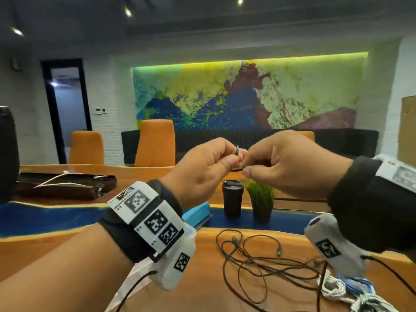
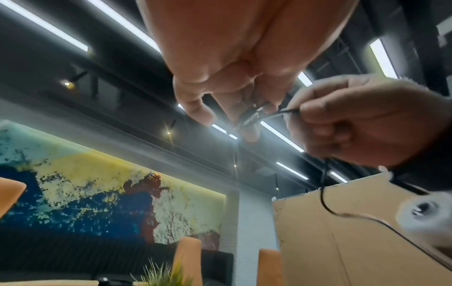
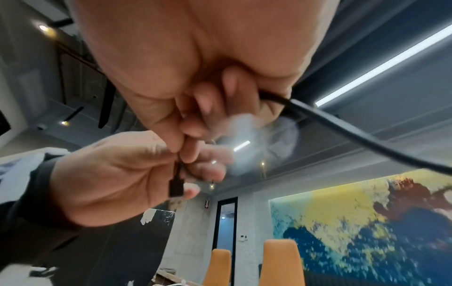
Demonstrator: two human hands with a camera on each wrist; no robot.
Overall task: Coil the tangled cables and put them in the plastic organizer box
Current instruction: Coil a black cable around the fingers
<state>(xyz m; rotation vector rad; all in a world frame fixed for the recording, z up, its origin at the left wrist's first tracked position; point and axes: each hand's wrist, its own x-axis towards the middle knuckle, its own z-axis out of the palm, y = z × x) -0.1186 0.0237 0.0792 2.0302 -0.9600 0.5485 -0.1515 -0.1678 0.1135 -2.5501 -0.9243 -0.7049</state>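
Both hands are raised above the table and meet in mid-air. My left hand (image 1: 233, 159) pinches a thin black cable (image 1: 237, 152) between thumb and fingers. My right hand (image 1: 247, 164) pinches the same cable right beside it. In the right wrist view the cable's black plug (image 3: 176, 186) hangs against the left hand's (image 3: 117, 174) fingers. A tangle of black cables (image 1: 258, 262) lies on the wooden table (image 1: 202, 289) below. White cables (image 1: 333, 289) are bundled at the bottom right. A clear plastic box (image 1: 191, 233) is mostly hidden under my left wrist.
A black tumbler (image 1: 233, 199) and a small potted plant (image 1: 261, 199) stand behind the tangle, with a light blue object (image 1: 198, 211) to their left. A dark tray (image 1: 65, 183) with white cables sits at the far left. Orange chairs (image 1: 155, 143) line the table's far side.
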